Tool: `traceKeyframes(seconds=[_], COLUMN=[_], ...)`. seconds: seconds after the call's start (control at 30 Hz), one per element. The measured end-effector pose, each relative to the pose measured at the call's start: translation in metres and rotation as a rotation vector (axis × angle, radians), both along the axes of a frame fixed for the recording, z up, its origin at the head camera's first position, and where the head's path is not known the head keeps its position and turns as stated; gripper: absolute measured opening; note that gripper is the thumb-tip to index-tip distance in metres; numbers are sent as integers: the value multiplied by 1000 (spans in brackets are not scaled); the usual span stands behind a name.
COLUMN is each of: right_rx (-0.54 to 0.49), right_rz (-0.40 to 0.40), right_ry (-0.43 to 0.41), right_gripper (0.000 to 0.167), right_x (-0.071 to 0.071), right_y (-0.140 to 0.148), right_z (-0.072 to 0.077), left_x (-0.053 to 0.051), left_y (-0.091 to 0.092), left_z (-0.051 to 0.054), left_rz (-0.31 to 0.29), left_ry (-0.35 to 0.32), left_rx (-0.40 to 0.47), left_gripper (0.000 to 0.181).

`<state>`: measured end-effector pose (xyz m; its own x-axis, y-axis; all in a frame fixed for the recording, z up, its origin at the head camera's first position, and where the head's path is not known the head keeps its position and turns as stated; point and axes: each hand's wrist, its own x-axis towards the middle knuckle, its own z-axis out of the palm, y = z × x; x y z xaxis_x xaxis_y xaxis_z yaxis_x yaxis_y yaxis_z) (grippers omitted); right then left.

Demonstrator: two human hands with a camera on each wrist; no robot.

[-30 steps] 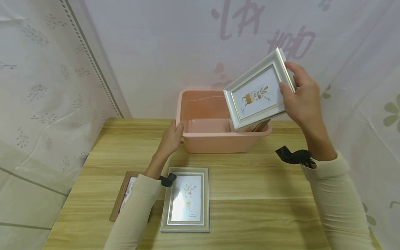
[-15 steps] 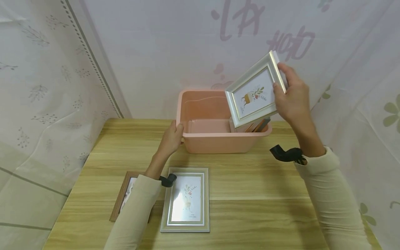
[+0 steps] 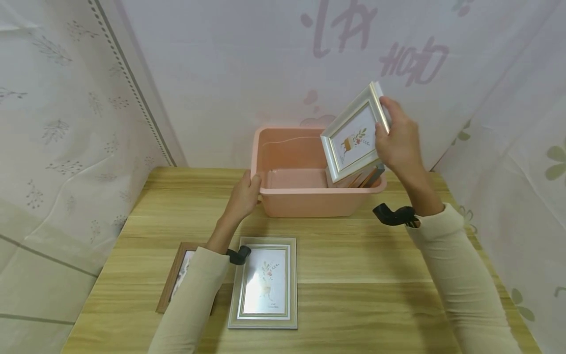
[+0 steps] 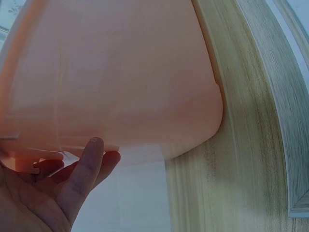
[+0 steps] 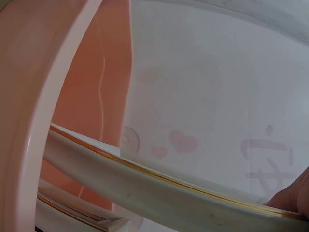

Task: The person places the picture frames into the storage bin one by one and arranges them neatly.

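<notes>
The grip of the right hand [image 3: 400,140] pinches a tilted white frame [image 3: 353,140] at the right end of the pink bin [image 3: 305,204]. The grip of the left hand [image 3: 243,196] holds the bin's left rim.

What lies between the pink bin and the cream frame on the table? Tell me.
Just bare wooden tabletop separates the pink bin from the cream frame; the head view shows it, as does the left wrist view.

Head cam's high, looking forward and down at the table [image 3: 353,305]. Wrist cams sit way closer, both catching the pink bin [image 4: 120,72].
</notes>
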<state>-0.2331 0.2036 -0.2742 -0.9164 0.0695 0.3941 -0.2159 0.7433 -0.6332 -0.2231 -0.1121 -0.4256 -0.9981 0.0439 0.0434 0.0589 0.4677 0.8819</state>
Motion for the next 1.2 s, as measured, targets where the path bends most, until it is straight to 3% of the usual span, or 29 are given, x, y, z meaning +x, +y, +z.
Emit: traceKeyframes(seconds=[0.27,0.5,1.2], right_rx=[25,57,129], right_rz=[5,-9,52], right_ry=[-24,-43,-76], right_gripper=[57,57,56], right_x=[-9,-15,-37], right_y=[-5,-6,-13], right_z=[-11,-23,-51], left_x=[1,2,2], left_y=[1,1,1], left_z=[0,1,2], left_rz=[-4,-8,-10], left_ry=[3,-1,-4], left_rx=[-5,0,13], left_gripper=[48,45,49])
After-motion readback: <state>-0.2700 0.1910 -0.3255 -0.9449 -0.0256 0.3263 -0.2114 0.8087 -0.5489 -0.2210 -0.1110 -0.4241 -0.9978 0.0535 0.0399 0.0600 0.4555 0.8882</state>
